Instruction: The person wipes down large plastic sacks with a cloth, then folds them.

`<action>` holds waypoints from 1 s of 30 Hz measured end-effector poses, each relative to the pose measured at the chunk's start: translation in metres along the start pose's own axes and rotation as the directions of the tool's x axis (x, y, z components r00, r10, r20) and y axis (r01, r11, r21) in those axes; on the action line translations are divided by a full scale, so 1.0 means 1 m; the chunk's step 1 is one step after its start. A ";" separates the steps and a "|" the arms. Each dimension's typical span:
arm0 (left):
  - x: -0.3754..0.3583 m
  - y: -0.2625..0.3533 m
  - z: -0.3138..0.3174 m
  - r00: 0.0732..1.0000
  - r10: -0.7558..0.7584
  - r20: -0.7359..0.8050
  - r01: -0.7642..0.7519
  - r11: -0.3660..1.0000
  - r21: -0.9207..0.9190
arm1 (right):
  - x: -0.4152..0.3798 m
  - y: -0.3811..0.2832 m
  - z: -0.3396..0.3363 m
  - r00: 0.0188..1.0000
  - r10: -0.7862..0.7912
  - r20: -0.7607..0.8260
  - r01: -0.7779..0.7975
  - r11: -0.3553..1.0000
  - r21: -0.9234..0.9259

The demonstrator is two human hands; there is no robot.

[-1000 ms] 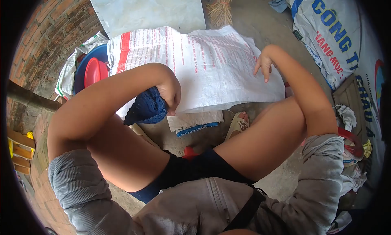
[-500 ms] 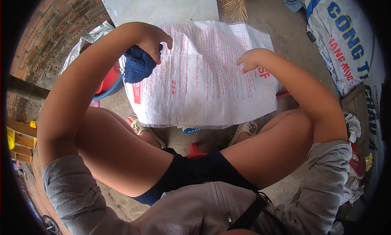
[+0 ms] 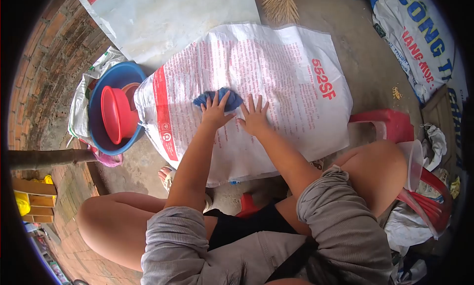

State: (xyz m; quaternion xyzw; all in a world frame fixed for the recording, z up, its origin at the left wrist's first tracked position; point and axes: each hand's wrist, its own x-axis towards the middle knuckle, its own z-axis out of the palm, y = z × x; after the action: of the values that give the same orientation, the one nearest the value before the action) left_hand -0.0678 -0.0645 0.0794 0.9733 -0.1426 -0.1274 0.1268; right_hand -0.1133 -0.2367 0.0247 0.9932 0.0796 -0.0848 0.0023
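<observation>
A white woven plastic sack [image 3: 296, 137] with red print is spread in front of my knees. Near its middle lies a crumpled blue cloth [image 3: 233, 103]. My left hand [image 3: 216, 113] presses on this cloth from above, its fingers stretched out and spread over the fabric. Just to its right, my right hand [image 3: 255, 119] rests flat on the sack with fingers apart, holding nothing.
At the left stands a blue basin [image 3: 98, 132] with red tubs [image 3: 116, 114] inside. A pale board [image 3: 173, 18] lies beyond the sack, beside a straw broom [image 3: 279, 7]. Red plastic stools [image 3: 395, 124] and a large printed sack [image 3: 410, 43] are at right.
My left hand has brought the blue cloth from the sack's left end to its middle and spread its fingers over it. My right hand has moved left, beside it. The view has shifted.
</observation>
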 end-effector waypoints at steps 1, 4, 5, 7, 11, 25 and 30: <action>-0.012 -0.006 0.029 0.996 0.044 -0.079 -0.043 0.999 0.006 | -0.003 0.002 0.006 0.995 -0.045 -0.085 0.045 0.999 0.004; -0.020 -0.018 0.056 0.975 0.091 -0.205 -0.095 0.995 -0.008 | 0.000 0.010 0.011 0.976 -0.134 -0.173 0.145 0.988 0.056; -0.013 -0.018 0.057 0.962 0.085 -0.260 -0.091 0.996 -0.012 | -0.001 0.011 0.011 0.960 -0.144 -0.239 0.172 0.980 0.103; 0.010 -0.017 0.049 0.969 0.043 -0.242 -0.050 0.998 -0.026 | 0.000 0.013 0.013 0.952 -0.138 -0.273 0.170 0.981 0.097; 0.038 -0.006 0.022 0.946 -0.006 -0.323 -0.016 0.998 -0.064 | 0.003 0.015 0.012 0.954 -0.118 -0.275 0.163 0.976 0.145; 0.066 -0.105 0.011 0.752 -0.215 -0.623 0.308 0.950 0.044 | 0.007 0.015 0.011 0.989 -0.089 -0.120 0.110 0.978 0.176; 0.055 -0.129 0.000 0.728 -0.420 -0.542 0.421 0.898 -0.130 | 0.007 0.016 0.013 0.987 -0.104 -0.122 0.122 0.982 0.147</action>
State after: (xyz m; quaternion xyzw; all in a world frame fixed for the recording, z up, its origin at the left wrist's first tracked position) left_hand 0.0149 0.0378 0.0313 0.9742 0.1243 0.1366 0.1296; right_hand -0.1064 -0.2521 0.0106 0.9875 0.1290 -0.0338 -0.0837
